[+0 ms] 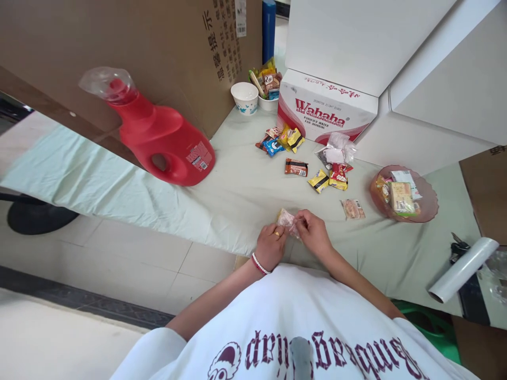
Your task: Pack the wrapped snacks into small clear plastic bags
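Both of my hands are at the near edge of the cloth-covered table, closed on one small wrapped snack packet (288,220) with a pinkish, clear wrapper. My left hand (271,245), with a ring and a beaded bracelet, grips its left side. The fingertips of my right hand (313,229) pinch its right end. Part of the packet is hidden under the fingers. Beyond it lie a brown snack packet (296,167), a yellow packet (319,181) and a red and yellow pair (338,176). A flat pinkish packet (353,209) lies to the right of my right hand.
A red jug (178,140) stands at the left by a large cardboard box (158,47). At the back are a paper cup (244,98), a Wahaha carton (327,108) and piled snacks (279,140). To the right are a pink bowl (430,203) and a plastic roll (463,269).
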### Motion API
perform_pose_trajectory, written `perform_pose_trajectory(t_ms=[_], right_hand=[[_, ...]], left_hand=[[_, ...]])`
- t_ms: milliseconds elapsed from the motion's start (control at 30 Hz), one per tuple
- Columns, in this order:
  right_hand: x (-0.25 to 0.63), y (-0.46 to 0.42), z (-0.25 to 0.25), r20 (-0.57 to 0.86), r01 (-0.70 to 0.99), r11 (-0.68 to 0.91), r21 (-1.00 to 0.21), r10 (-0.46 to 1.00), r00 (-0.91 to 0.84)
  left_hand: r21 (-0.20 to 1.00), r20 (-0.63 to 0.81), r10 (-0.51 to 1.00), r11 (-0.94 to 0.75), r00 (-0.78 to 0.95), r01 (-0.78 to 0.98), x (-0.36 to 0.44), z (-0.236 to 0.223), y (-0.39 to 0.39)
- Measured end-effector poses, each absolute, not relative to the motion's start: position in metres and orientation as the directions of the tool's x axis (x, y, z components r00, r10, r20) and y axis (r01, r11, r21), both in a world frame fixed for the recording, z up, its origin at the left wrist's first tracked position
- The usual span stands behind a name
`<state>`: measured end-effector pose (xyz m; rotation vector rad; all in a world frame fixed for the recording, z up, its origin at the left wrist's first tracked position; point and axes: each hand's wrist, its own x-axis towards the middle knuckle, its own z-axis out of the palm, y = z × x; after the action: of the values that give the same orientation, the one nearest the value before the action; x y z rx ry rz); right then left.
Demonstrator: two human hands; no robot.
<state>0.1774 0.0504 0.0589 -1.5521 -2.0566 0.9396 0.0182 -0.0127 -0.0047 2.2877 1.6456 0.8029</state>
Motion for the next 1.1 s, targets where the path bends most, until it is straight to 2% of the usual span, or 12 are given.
perform_pose_trajectory(t_ms=[100,200,267,333,400,533,700,800,867,933,1000,1100], right_hand=[[0.171,0.049,0.063,-0.080,0.768,0.260,-0.586,0.924,-0.374],[0.165,0.051,0.063,-0.204,0.836,0.357,-0.416,0.859,-0.469],[0.164,0.052,0.061,-0.222,0.838,0.391,-0.381,0.841,-0.494],[0.165,0.052,0.058,-0.205,0.830,0.399,-0.389,0.841,-0.501],[0.167,0.052,0.057,-0.179,0.826,0.383,-0.414,0.855,-0.486],[0.170,0.046,0.057,-0.108,0.782,0.341,-0.521,0.883,-0.457],[0.181,0.030,0.062,-0.011,0.619,0.252,-0.744,0.922,-0.388],[0.193,0.015,0.064,-0.078,0.435,0.048,-0.899,0.961,-0.266],[0.203,0.007,0.064,-0.186,0.233,-0.140,-0.962,0.965,-0.188],[0.217,0.001,0.063,-0.278,0.038,-0.275,-0.961,0.952,-0.131],[0.233,-0.004,0.063,-0.346,-0.086,-0.353,-0.932,0.935,-0.083],[0.255,-0.015,0.061,-0.431,-0.243,-0.427,-0.871,0.902,-0.040]], left_hand=[[0.485,0.309,0.917,-0.381,0.253,0.787,0.019,-0.007,-0.013],[0.647,0.304,0.932,-0.356,0.200,0.674,0.012,-0.006,-0.011],[0.753,0.250,0.966,-0.239,0.069,0.613,0.007,-0.005,-0.008],[0.780,0.199,0.971,-0.076,-0.131,0.621,0.005,-0.004,-0.003],[0.736,0.185,0.948,0.039,-0.257,0.675,0.006,-0.004,0.002],[0.657,0.169,0.968,0.032,-0.188,0.754,0.014,-0.002,0.008],[0.792,0.129,0.978,-0.003,-0.163,0.611,0.026,0.006,0.004],[0.790,0.294,0.948,-0.170,-0.121,0.589,0.038,0.013,-0.002],[0.695,0.480,0.877,-0.377,-0.005,0.613,0.046,0.018,-0.004],[0.573,0.606,0.773,-0.587,0.186,0.572,0.054,0.023,-0.004],[0.501,0.646,0.671,-0.733,0.365,0.460,0.062,0.029,-0.001],[0.526,0.626,0.567,-0.814,0.536,0.248,0.072,0.039,0.003]])
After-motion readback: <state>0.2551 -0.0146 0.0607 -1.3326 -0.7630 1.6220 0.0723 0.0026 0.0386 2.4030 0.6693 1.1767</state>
